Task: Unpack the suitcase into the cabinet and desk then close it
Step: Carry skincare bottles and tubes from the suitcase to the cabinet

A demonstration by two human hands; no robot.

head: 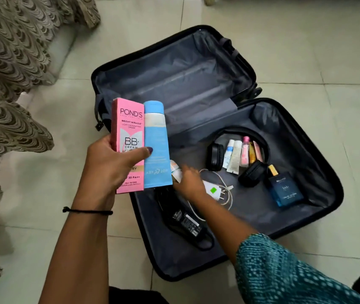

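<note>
Left hand [113,170] grips a pink rectangular Pond's BB cream carton [128,132] and a light-blue plastic tube [156,145] together, thumb across both fronts. They are side by side and touching, held over the left edge of the suitcase with their long axes upright, tops pointing away from the person, and the tube's broad flat end nearest. Black thread band [86,210] on that wrist. Right hand [191,182] is motion-blurred, palm down, forearm reaching from a teal patterned sleeve [284,270] into the near half of the black hard-shell suitcase with grey lining [262,218]. It is at a small white-and-orange pack [175,171]; can't tell if it grasps it. Just beside it is a white plug with a green sticker [213,190], and a black power brick [186,221] lies nearer the person. Further right in the same half are black headphones [215,156], a row of small tubes [240,154] and a blue square perfume bottle [284,189]. The suitcase lies open flat on the pale tiled floor [306,51]. Brown wave-patterned fabric [10,62] is left of it.
</note>
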